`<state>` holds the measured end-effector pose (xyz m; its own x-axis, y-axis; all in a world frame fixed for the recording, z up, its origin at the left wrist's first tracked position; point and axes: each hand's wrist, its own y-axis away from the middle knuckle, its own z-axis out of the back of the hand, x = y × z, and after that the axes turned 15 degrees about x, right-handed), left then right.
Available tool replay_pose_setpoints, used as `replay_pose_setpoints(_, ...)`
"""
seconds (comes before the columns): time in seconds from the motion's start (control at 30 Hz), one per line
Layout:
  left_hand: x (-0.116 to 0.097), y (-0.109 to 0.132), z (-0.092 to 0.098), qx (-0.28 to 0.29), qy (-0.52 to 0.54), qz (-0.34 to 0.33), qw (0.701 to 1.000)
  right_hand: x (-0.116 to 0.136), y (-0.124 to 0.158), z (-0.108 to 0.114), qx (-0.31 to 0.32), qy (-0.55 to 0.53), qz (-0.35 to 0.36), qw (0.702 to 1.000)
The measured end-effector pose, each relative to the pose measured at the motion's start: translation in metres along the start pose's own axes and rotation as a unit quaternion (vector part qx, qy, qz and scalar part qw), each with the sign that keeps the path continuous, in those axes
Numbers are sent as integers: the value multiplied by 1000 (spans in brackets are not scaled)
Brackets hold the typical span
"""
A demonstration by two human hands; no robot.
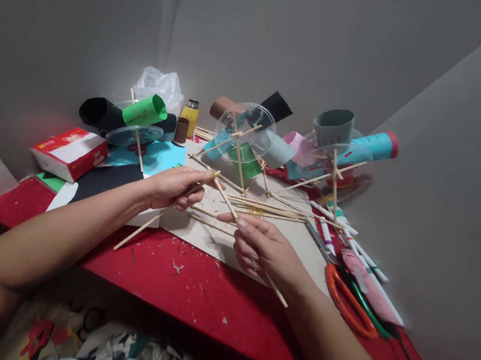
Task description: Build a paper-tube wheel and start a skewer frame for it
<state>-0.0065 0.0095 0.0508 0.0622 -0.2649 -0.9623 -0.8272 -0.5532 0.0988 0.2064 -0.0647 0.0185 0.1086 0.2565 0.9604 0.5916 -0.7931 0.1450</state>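
Note:
My left hand (pixel 179 187) is closed around a thin wooden stick (pixel 140 229) that slants down to the left. My right hand (pixel 264 246) grips a second wooden stick (pixel 226 200), which slants down to the right. The two sticks cross at their upper ends, by my left fingertips, where something small and yellow shows, likely a rubber band. Behind my hands lie several loose wooden sticks (pixel 270 209) with yellow rubber bands (pixel 256 211) on them. A stick frame (pixel 243 165) with a clear plastic disc (pixel 246 124) and coloured paper tubes stands beyond.
More paper-tube wheels stand at left, with a green tube (pixel 146 110), and right, with a blue tube (pixel 368 149). A red-and-white box (pixel 70 153) sits left near a yellow bottle (pixel 190 115). Orange-handled scissors (pixel 346 305) and markers (pixel 368 258) line the red table's (pixel 201 302) right side.

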Motion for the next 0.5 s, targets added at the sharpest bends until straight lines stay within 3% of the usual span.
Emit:
replay_pose_setpoints(0.1, 0, -1, 3, 7, 11, 0, 1000, 0, -1, 3, 5, -30, -5, 1000)
replay_pose_setpoints(0.5, 2, -4, 7, -54, 20, -8, 998, 3, 0, 10, 13, -41, -9, 999)
